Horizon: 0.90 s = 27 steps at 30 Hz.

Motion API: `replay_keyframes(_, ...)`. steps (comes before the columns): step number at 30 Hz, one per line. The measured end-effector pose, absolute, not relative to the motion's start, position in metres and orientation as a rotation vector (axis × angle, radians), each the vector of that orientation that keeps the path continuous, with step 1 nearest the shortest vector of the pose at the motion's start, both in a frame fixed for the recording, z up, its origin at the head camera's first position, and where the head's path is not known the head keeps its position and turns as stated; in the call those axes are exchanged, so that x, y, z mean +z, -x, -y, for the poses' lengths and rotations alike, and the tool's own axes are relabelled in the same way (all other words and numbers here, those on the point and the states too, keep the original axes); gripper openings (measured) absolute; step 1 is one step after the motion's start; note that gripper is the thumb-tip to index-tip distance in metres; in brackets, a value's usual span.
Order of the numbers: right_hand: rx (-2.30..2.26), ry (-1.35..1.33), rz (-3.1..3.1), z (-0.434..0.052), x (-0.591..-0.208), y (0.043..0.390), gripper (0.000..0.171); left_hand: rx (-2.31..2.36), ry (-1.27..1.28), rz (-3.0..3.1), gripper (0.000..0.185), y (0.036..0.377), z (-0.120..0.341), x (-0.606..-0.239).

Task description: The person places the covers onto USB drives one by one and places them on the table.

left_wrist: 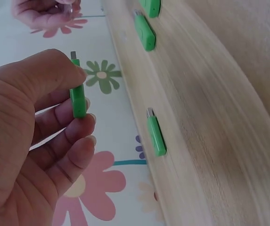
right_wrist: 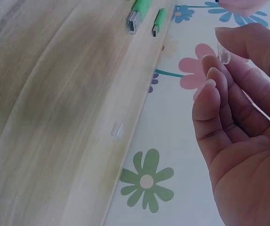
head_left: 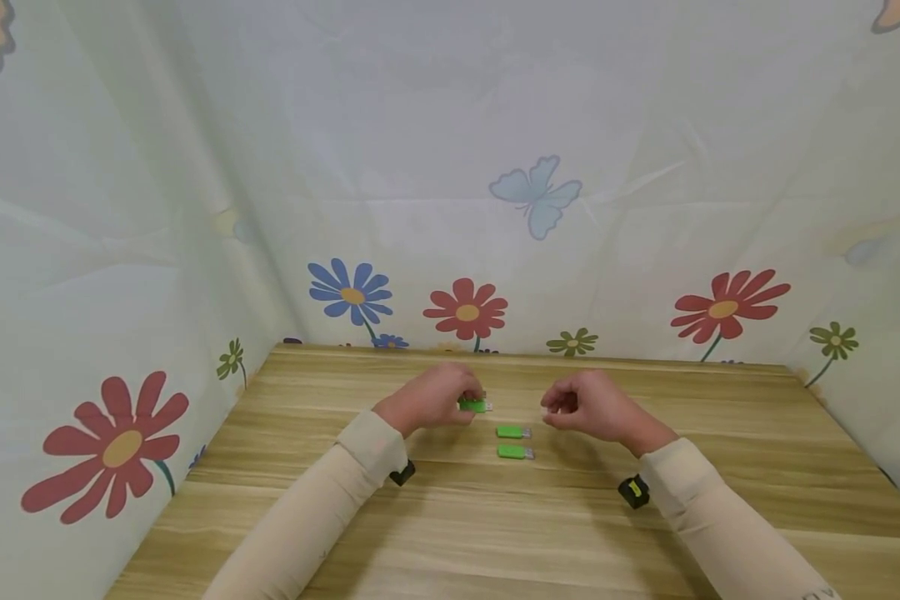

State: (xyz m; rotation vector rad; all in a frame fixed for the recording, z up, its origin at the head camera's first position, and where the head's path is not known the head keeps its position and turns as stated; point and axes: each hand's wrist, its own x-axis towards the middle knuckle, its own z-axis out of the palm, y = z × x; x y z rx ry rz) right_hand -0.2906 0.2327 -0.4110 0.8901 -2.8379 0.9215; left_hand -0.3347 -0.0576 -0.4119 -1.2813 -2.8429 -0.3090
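Green USB stick (left_wrist: 78,104), pinched in left hand (head_left: 437,397); clear cap (right_wrist: 225,57), pinched in right hand (head_left: 596,407)

The green USB sticks (left_wrist: 79,104) are showing smooth plastic with a slight gloss, and their plugs (left_wrist: 150,112) are looking like metal. The 2 separate caps (right_wrist: 225,57) are looking like clear, glossy plastic. The tabletop (head_left: 495,525) is showing smooth wood grain, the curtain (head_left: 390,125) is creasing with a faint sheen, and the sleeves (head_left: 307,517) are showing matt cloth.

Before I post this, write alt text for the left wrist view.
A left hand pinches a green USB stick, its metal plug showing. Three more sticks lie on a wooden table; a right hand partly shows.
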Motion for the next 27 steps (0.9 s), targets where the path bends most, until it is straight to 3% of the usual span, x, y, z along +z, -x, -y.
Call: replay_keyframes(27, 1.143, -1.017, 2.801, -0.217, -0.413, 0.274, 0.014, -0.483, 1.496, 2.761, 0.016, 0.309, 0.047, -0.401)
